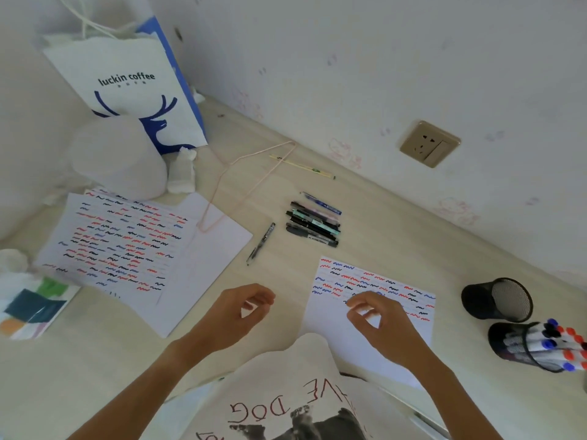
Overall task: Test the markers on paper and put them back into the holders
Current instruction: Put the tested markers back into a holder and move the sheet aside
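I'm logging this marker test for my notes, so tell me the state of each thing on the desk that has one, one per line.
Left hand: fingers loosely curled, holding nothing.
Right hand: over the near sheet, fingers curled, nothing visibly held.
Near sheet: flat, top part scribbled.
Far holder: empty.
Near holder: full of capped markers.
Loose pens: bunched, lying flat.
Single pen: lying apart.
Paper stack: covered in scribbles.

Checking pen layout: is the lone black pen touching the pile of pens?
Apart. The head view shows bare desk between the lone black pen and the pile of pens.
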